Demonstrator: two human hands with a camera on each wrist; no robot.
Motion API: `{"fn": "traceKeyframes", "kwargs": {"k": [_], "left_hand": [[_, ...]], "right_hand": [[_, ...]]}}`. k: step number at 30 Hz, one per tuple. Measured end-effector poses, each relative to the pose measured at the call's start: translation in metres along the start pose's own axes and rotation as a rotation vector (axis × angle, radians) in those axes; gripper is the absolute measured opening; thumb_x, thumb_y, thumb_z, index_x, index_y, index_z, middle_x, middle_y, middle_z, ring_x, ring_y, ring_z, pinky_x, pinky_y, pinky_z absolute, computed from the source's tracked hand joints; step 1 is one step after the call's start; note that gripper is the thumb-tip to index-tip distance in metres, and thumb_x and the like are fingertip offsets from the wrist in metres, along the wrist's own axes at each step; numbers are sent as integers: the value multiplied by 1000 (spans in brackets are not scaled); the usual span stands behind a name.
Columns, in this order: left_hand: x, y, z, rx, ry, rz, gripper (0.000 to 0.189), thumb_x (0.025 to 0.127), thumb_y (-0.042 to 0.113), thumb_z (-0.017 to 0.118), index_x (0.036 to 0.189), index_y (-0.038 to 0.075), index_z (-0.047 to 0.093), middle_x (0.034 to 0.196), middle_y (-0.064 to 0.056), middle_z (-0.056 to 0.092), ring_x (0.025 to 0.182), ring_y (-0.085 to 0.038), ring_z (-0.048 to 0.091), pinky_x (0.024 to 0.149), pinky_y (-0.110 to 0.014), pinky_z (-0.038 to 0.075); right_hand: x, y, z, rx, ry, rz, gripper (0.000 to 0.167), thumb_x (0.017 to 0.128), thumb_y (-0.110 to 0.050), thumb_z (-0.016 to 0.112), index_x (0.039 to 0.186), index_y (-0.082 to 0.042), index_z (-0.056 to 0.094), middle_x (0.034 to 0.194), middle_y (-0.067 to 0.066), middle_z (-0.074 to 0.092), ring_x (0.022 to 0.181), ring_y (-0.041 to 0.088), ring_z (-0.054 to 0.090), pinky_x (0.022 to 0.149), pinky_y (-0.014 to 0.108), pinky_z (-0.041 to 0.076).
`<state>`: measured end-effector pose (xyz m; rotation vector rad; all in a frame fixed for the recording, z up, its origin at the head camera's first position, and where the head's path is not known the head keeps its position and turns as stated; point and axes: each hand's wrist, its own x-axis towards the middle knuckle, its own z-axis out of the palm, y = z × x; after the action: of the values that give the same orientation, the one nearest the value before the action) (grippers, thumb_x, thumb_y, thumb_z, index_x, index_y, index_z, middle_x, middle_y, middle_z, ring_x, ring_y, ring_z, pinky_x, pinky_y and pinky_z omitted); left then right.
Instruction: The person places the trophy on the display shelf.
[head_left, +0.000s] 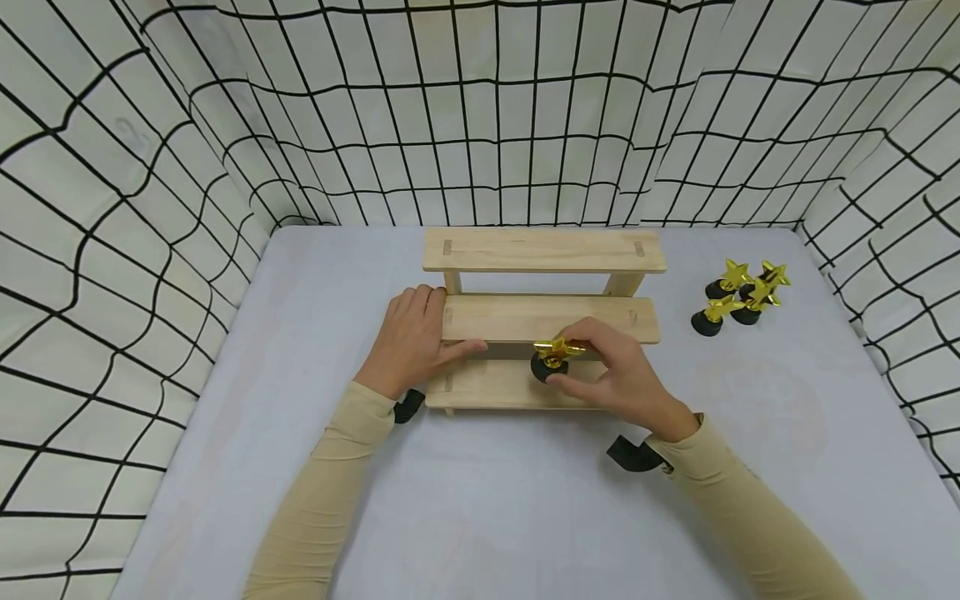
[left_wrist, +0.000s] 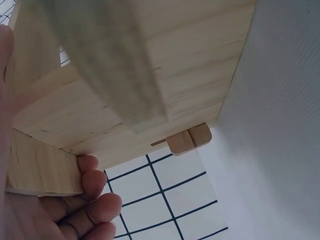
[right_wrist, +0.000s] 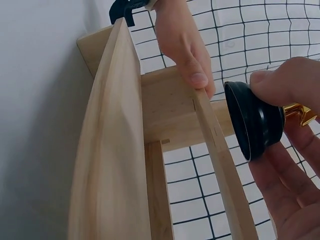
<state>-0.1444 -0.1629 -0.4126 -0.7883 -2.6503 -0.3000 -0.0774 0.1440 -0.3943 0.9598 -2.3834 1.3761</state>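
A three-tier wooden shelf (head_left: 543, 318) with stepped boards stands on the white table. My left hand (head_left: 411, 340) grips the left end of its middle board, thumb along the front edge; in the left wrist view the curled fingers (left_wrist: 95, 200) wrap that board's end. My right hand (head_left: 618, 371) pinches a small star trophy (head_left: 551, 360), gold on top with a round black base. It is held tilted above the lowest board, in front of the middle one. In the right wrist view the trophy's black base (right_wrist: 254, 121) is apart from the wood.
Several more gold star trophies (head_left: 742, 296) with black bases stand clustered on the table to the right of the shelf. Black wire grid panels (head_left: 495, 117) surround the table (head_left: 480, 500) at the back and both sides.
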Motion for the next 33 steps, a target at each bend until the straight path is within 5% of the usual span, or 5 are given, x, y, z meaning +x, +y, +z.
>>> {"fn": "traceKeyframes", "kwargs": {"k": [33], "left_hand": [[-2,-2,1,17,47,48,92,75,71,79,118,-8,57,96,-18,60,87,-34,55,81,-45,46]], "right_hand": [[8,0,52,6,-62,-47,46,80,-9,90,119,-10,64,108,1,70,98,10,67,90,25,57]]}}
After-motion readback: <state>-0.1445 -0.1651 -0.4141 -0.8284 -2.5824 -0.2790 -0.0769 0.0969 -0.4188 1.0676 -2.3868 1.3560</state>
